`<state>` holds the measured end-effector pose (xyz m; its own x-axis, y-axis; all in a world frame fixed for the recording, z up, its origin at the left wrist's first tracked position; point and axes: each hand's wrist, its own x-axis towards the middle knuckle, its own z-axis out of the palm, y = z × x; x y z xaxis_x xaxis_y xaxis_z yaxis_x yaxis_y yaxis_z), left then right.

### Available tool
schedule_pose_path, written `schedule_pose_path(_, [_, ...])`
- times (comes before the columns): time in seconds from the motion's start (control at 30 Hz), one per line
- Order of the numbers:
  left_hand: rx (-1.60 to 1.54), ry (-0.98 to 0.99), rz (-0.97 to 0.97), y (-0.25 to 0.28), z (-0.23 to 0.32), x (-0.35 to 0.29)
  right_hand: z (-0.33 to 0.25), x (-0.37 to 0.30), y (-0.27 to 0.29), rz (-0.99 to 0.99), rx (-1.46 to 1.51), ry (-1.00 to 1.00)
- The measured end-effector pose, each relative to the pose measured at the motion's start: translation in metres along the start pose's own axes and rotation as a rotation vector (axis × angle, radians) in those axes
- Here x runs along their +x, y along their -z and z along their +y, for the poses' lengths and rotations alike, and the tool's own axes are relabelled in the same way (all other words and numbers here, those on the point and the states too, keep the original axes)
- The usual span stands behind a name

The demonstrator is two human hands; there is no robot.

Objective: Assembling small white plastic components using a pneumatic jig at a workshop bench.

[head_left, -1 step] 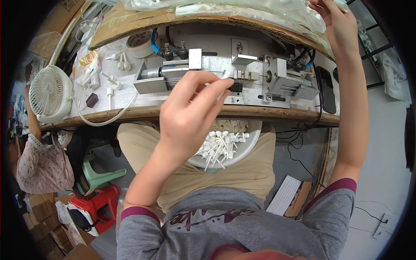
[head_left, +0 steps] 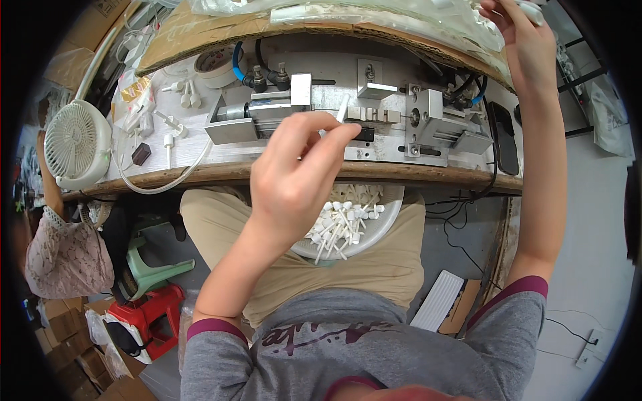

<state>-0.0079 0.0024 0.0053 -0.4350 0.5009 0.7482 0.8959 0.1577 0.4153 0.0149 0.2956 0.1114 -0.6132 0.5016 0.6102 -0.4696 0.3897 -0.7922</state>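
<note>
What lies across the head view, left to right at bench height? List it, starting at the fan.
White fan → dark brown block → left hand pinching a white stick → black phone-like object → clear plastic bag.

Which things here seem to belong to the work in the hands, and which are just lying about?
Probably in the work:
left hand, pinching a white stick part
right hand, with a small white piece at it
metal bench fixture
basin of white stick parts

Apparently just about:
desk fan
tape roll
smartphone
green plastic stool
</note>
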Motion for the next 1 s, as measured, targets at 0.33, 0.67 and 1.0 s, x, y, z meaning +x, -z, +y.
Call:
schedule_pose_path(0.33, [0.034, 0.032, -0.273, -0.039, 0.003, -0.025, -0.022, -0.06, 0.004, -0.047, 0.051, -0.045])
schedule_pose_path(0.67, [0.149, 0.023, -0.289, -0.035, -0.006, -0.007, -0.028, -0.105, -0.005, -0.122, 0.153, -0.224])
schedule_pose_path(1.0, [-0.026, 0.039, -0.24, -0.028, -0.001, -0.002, -0.025, -0.146, -0.006, -0.066, 0.283, -0.507])
